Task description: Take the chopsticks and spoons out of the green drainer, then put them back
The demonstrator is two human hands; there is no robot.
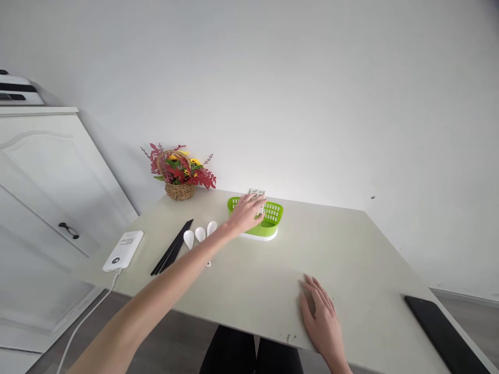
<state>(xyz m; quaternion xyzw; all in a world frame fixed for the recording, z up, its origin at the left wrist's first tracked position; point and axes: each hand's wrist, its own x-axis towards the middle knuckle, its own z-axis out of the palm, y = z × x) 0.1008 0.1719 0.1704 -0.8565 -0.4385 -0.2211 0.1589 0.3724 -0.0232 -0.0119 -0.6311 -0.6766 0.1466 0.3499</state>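
A green slotted utensil holder (272,213) with a white base tray stands upright near the wall. A pale patterned panel rises at its back. My left hand (248,212) reaches over its middle, fingers and thumb curved around the central part, which they mostly hide. To the left lie three white spoons (200,234), their handles partly behind my left forearm. Beside them is a bunch of black chopsticks (172,248). My right hand (322,317) lies flat on the table near the front edge, its fingers outstretched and holding nothing.
A wicker basket of artificial flowers (180,190) stands at the back left. A white power bank (123,251) with a cable lies at the left edge. A black phone-like slab (444,332) lies at the right edge of the pale table (253,291). The wall is close behind.
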